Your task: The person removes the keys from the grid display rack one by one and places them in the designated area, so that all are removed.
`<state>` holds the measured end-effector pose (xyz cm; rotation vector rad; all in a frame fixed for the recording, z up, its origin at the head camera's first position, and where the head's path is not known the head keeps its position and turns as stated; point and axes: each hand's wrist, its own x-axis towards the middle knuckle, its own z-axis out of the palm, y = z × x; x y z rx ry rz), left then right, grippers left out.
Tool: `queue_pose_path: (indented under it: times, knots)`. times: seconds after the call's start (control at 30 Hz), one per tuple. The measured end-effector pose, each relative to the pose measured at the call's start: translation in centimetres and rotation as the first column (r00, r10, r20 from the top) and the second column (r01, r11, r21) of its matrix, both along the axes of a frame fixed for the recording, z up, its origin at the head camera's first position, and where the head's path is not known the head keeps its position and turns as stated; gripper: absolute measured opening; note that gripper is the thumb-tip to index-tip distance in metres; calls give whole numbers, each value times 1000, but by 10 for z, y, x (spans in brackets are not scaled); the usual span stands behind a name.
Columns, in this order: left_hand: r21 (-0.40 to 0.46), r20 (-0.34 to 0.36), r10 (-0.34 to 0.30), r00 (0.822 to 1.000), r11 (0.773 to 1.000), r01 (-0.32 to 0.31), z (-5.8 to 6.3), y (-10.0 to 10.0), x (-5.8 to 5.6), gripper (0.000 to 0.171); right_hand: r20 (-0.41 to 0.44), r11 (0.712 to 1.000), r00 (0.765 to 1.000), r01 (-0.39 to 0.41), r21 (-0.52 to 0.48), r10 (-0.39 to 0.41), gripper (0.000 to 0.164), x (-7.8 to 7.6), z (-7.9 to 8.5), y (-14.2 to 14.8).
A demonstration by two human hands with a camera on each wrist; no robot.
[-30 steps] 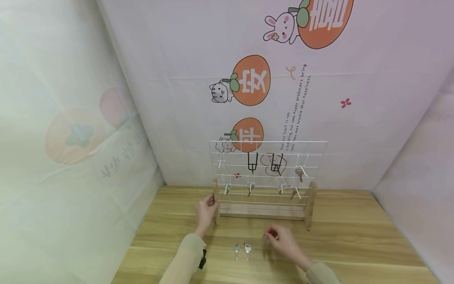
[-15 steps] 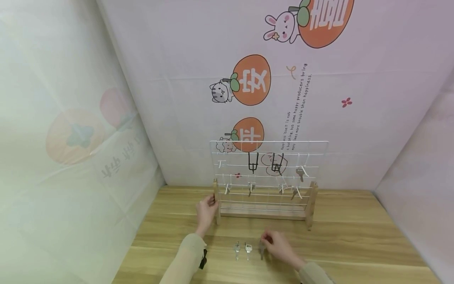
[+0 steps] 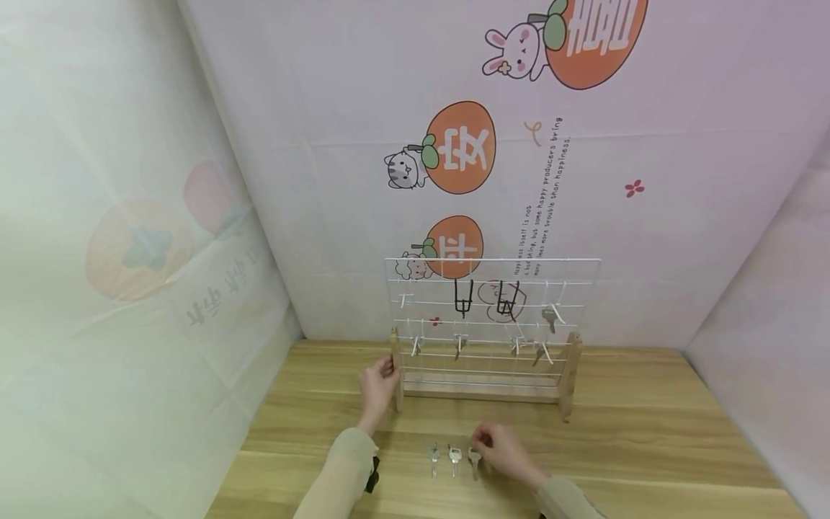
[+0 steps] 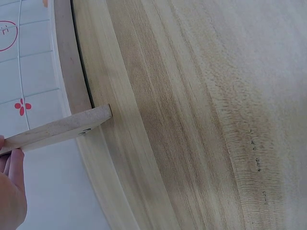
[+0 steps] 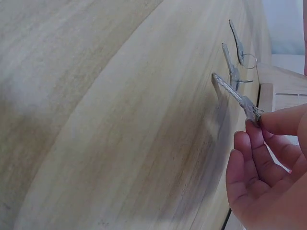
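My right hand pinches a silver key at its bow and ring between thumb and fingertips. The blade points away from the hand, close over the table, its shadow beside it. To its left, two more silver keys with rings lie in a row. My left hand grips the left wooden upright of a white wire grid rack, thumb on one side and fingers on the other. Several keys hang from white hooks on the rack, one at upper right.
Two black wire hooks sit high on the grid. The rack's right upright and base bar stand on the wooden table. White printed cloth walls close off the back and both sides.
My right hand has moved left with the key and lowered it beside the other two, its blade now toward the person. The left hand stays on the upright.
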<state>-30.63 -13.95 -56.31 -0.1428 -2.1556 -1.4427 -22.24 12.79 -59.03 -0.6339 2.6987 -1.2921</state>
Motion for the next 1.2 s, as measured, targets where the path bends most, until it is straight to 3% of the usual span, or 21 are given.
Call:
queue_pose_path:
  times: [0.17, 0.27, 1.2]
  knots:
    - [9, 103, 18, 995, 1000, -19, 1, 1, -2, 26, 14, 1000, 1000, 4, 20, -4, 4, -2, -1, -2]
    - [0, 122, 31, 992, 1000, -32, 2, 1, -2, 26, 17, 1000, 1000, 6, 27, -7, 3, -2, -1, -2]
    - [-7, 107, 16, 994, 1000, -15, 3, 0, 0, 25, 0, 995, 1000, 28, 94, -28, 3, -4, -7, -7]
